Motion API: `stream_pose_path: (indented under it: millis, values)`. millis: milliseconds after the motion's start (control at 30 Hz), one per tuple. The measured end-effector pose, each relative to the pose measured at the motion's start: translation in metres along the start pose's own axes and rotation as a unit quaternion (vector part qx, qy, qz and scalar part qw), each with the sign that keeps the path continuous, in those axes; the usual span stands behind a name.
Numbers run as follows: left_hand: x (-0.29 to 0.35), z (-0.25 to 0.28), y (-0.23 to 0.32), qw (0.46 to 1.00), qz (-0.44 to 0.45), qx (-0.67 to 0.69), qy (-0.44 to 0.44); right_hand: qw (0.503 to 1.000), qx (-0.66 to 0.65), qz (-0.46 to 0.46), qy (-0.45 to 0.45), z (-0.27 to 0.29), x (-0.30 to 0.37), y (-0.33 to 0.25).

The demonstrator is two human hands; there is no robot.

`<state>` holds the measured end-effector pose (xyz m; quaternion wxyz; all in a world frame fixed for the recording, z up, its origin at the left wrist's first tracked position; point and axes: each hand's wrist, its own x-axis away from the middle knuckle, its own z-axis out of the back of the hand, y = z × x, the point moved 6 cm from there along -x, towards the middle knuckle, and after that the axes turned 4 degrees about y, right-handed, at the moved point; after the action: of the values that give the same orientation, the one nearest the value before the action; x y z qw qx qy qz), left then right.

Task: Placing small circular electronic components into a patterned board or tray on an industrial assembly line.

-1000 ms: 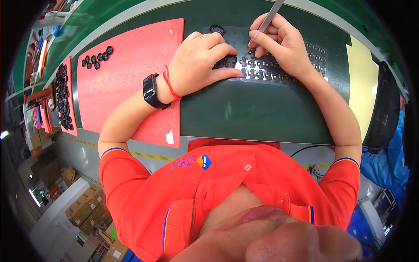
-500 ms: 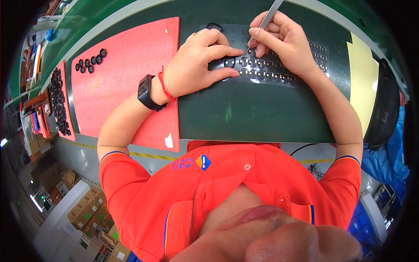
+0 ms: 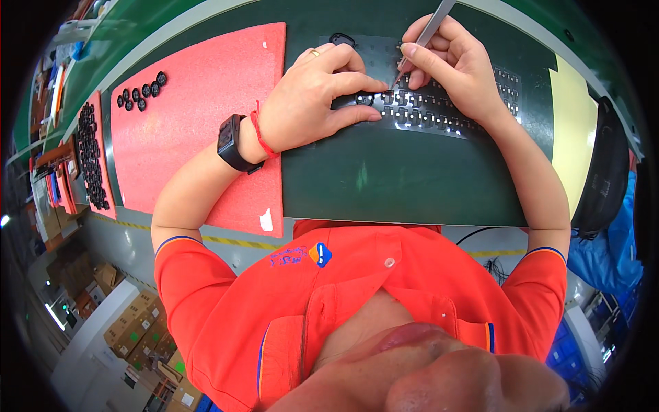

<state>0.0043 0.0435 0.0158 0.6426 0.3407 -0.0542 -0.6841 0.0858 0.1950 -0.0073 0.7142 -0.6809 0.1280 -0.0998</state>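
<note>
My right hand (image 3: 452,65) grips metal tweezers (image 3: 431,31) between thumb and fingers, their tip pointing down at a clear plastic sheet (image 3: 439,130). Rows of small black pieces (image 3: 429,118) with pale shiny patches cover this sheet. My left hand (image 3: 319,93) rests at the sheet's left end, its thumb and index finger closed around a small black plastic part (image 3: 365,99). The tweezers' tip is close beside the left index fingertip; whether it holds a piece is too small to tell. Another black rounded part (image 3: 341,39) lies beyond my left hand.
A pink foam mat (image 3: 199,137) lies on the green table (image 3: 405,185) at left, bearing several black round parts (image 3: 145,90). Further left, a narrow pink strip carries many small black parts (image 3: 89,158). Yellow sheets (image 3: 573,130) and a black case (image 3: 604,172) are at right.
The tweezers and my right hand have shifted slightly to the right. My left hand stays around the black part, its index fingertip a little lower.
</note>
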Motion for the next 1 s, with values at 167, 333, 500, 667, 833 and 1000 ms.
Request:
stream_pose_path:
  millis: [167, 333, 500, 667, 833, 1000]
  values:
    - [0.001, 0.0, -0.002, 1.0, 0.009, 0.008, 0.002, 1.0, 0.009, -0.012, -0.026, -0.001, 0.0, 0.0]
    - [0.001, -0.001, -0.003, 1.0, 0.02, 0.018, 0.005, 1.0, 0.011, -0.006, -0.02, -0.003, 0.001, 0.0]
    - [0.002, 0.0, -0.005, 0.999, 0.034, 0.029, 0.014, 0.999, -0.022, -0.044, -0.019, 0.003, -0.003, 0.005]
    - [0.002, 0.001, -0.005, 0.999, 0.041, 0.028, 0.011, 0.988, -0.138, -0.07, -0.015, -0.001, -0.004, -0.003]
    - [0.003, 0.008, 0.0, 0.997, 0.065, 0.037, 0.009, 0.985, -0.156, -0.067, 0.014, -0.009, -0.001, -0.004]
    - [0.006, 0.012, -0.004, 0.994, 0.105, 0.018, 0.012, 0.988, -0.141, -0.065, 0.017, -0.013, -0.001, -0.005]
